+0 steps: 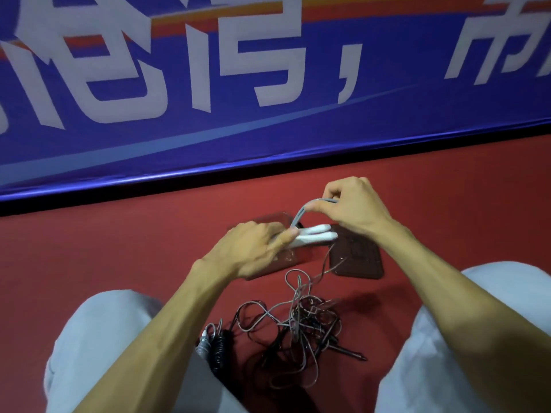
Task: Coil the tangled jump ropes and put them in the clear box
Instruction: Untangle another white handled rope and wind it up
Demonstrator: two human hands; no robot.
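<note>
My left hand [253, 251] grips two white jump-rope handles [316, 235] that lie side by side over the clear box [268, 222]. My right hand [348, 210] pinches a bundle of grey cord [301, 213] that arches up from those handles. The clear box stands on the red floor, partly hidden behind my left hand. A tangle of thin grey and black ropes [301, 326] lies on the floor between my knees, with one strand running up toward the box. Two dark handles [348, 351] stick out of the tangle at the right.
A dark lid [357, 257] lies flat just right of the box. A black and grey coiled piece [214, 347] rests by my left knee. A blue banner wall [268, 99] with white characters closes off the floor right behind the box. My pale trouser legs [98, 338] flank the tangle.
</note>
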